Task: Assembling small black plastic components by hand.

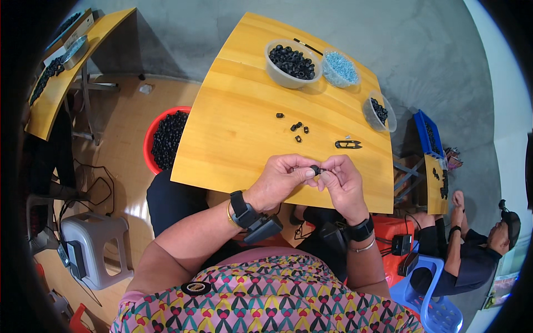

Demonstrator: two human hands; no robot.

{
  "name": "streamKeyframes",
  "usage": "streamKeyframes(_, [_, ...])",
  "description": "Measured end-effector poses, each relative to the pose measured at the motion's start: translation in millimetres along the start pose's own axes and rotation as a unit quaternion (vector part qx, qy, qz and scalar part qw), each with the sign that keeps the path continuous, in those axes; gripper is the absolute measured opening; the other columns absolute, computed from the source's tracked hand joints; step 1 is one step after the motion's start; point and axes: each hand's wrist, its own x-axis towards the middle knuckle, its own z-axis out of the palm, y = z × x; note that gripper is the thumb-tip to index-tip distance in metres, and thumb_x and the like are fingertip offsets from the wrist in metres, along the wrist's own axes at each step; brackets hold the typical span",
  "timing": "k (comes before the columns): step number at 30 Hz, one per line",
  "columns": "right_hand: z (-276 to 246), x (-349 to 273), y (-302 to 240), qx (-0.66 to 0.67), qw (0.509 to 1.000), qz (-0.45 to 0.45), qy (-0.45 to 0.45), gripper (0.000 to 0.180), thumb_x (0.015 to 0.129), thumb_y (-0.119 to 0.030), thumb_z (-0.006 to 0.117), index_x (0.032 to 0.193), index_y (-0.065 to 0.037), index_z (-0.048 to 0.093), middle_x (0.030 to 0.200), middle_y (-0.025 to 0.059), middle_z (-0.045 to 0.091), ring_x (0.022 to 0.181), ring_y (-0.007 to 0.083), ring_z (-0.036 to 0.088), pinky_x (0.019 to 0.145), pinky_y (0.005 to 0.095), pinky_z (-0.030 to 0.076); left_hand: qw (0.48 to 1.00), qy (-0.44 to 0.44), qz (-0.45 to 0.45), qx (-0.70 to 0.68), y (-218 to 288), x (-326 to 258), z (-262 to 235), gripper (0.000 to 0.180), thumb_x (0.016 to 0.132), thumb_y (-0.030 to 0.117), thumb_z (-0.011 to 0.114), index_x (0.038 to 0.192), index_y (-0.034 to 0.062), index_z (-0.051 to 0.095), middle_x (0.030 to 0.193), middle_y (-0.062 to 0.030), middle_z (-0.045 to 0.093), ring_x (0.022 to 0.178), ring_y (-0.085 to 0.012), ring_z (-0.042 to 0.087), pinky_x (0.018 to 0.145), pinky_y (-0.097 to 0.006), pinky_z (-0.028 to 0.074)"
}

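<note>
Over the near edge of the yellow wooden table [222, 133], both my hands meet with the fingertips pinched together. My left hand [284, 178] grips a small round black part [315, 170] between thumb and forefinger. Close against it, my right hand [345, 186] is closed in a pinch; whatever is between its fingertips is too small to make out. Several loose black parts [298, 126] lie on the tabletop beyond my hands. To their right rest black thread snips [348, 145], with a tiny pale bit [347, 137] just above.
Along the far side stand a bowl of black parts [275, 72], a tub of light-blue pieces [341, 83] and a smaller black-parts bowl [368, 114]. A black pen [307, 46] lies behind. A red basin [149, 147] sits left; another person [472, 261] sits right.
</note>
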Motion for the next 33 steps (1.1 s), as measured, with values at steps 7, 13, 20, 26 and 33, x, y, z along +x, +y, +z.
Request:
streamKeyframes(7, [-1.4,0.5,-3.5,0.037,0.998,0.039,-0.018,0.008,0.083,0.003,0.049,0.088,-0.002,0.045,0.076,0.0031,0.052,0.061,0.0075,0.048,0.055,0.0201,0.041,0.999,-0.001,-0.016,-0.033,1.1,-0.9,0.1,0.021,0.086,0.005,0.051,0.103,-0.0040,0.056,0.095,-0.0123,0.061,0.079,-0.0149,0.060,0.074,-0.025,0.049])
streamKeyframes(13, [-2.2,0.0,-2.3,0.058,0.998,0.027,-0.021,0.009,0.082,0.005,0.050,0.087,-0.001,0.045,0.078,0.0055,0.052,0.060,0.0092,0.050,0.056,0.0213,0.042,0.997,-0.009,-0.022,-0.067,0.4,-0.5,-0.5,0.021,0.086,0.006,0.050,0.103,-0.0049,0.056,0.095,-0.0137,0.061,0.079,-0.0160,0.061,0.073,-0.026,0.051])
streamKeyframes(20, [-4.5,-0.1,1.2,0.091,0.995,0.028,-0.018,0.009,0.080,0.008,0.050,0.082,0.000,0.048,0.080,0.0063,0.053,0.063,0.0096,0.051,0.056,0.0220,0.044,0.997,-0.015,-0.028,-0.075,0.3,0.0,-1.7,0.018,0.086,0.006,0.051,0.097,-0.0065,0.056,0.092,-0.0168,0.061,0.077,-0.0204,0.062,0.071,-0.028,0.052])
streamKeyframes(26, [-2.5,-2.3,4.7,0.077,0.997,0.007,-0.018,0.011,0.079,0.010,0.050,0.080,0.000,0.049,0.080,0.0062,0.053,0.064,0.0091,0.051,0.057,0.0217,0.044,0.998,-0.008,-0.031,-0.061,1.3,-1.2,-0.5,0.016,0.085,0.004,0.050,0.094,-0.0072,0.057,0.090,-0.0176,0.061,0.077,-0.0239,0.063,0.071,-0.028,0.052])
streamKeyframes(33, [0.2,-5.0,5.9,0.014,1.000,0.008,-0.004,0.011,0.079,0.009,0.050,0.076,-0.002,0.049,0.074,0.0040,0.053,0.060,0.0075,0.049,0.055,0.0206,0.043,0.999,-0.004,-0.045,-0.017,4.2,-0.3,1.0,0.012,0.085,0.002,0.050,0.090,-0.0063,0.057,0.087,-0.0163,0.062,0.075,-0.0212,0.063,0.071,-0.028,0.052])
